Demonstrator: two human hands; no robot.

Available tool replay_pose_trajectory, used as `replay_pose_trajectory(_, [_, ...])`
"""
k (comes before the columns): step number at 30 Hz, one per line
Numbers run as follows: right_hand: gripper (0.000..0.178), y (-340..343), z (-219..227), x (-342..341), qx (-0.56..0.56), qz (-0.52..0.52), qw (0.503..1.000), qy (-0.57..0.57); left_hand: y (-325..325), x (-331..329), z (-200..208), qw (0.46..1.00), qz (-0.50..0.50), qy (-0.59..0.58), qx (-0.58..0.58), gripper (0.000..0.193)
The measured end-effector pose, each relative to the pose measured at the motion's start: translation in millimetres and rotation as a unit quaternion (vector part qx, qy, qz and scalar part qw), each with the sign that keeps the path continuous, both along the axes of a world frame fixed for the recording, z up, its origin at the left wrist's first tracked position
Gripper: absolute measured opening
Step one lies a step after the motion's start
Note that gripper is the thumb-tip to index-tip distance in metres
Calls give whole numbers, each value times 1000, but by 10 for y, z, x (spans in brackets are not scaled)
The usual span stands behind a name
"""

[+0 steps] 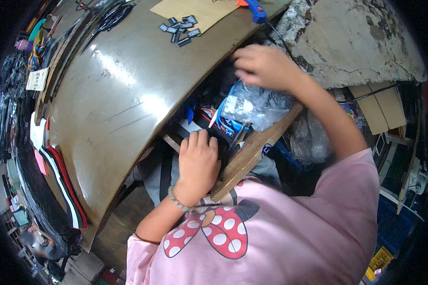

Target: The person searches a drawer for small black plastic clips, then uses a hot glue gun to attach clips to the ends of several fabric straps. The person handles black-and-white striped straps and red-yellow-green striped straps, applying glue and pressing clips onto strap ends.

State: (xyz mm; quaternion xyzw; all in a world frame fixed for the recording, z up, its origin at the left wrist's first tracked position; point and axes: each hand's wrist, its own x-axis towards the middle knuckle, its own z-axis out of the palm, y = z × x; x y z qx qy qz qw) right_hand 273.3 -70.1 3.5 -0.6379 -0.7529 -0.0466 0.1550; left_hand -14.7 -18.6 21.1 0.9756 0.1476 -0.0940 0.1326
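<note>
An open drawer with a wooden front sticks out from under the table, close against my body. My left hand is over its near left part, fingers bent down with nothing visible in them. A beaded bracelet circles that wrist. Deeper in, my right hand hovers at the far end of the drawer, slightly blurred, its fingers apart and apparently holding nothing. Just below it lies a clear plastic bag with a white label. Blue cord and other small items are jumbled beside the bag.
On the brown tabletop, several small black labels lie by a cardboard sheet. A blue glue gun rests at the table edge. Black, white and red straps hang along the left edge. A cardboard box stands right.
</note>
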Motion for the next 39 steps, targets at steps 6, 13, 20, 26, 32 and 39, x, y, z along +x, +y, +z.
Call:
replay_pose_trajectory(6, [49,-152,-3,-47,-4,-3,985,172,128,114,229,988,-3,-138,-73,43])
replay_pose_trajectory(13, [33,27,-127,-800,113,2,994,-6,490,105,-100,967,-109,45,224,43])
replay_pose_trajectory(20, [31,135,-266,-608,-54,53,994,-81,456,-82,-156,951,-78,130,270,49])
replay_pose_trajectory(26, [32,-46,-11,-65,32,-110,993,-14,360,280,-197,933,-97,65,340,55])
replay_pose_trajectory(32, [33,-31,-107,-155,10,-134,991,-28,586,516,-248,899,-232,21,371,30])
replay_pose_trajectory(39, [31,-102,-172,-65,31,-160,987,0,458,295,-110,884,-186,126,410,35])
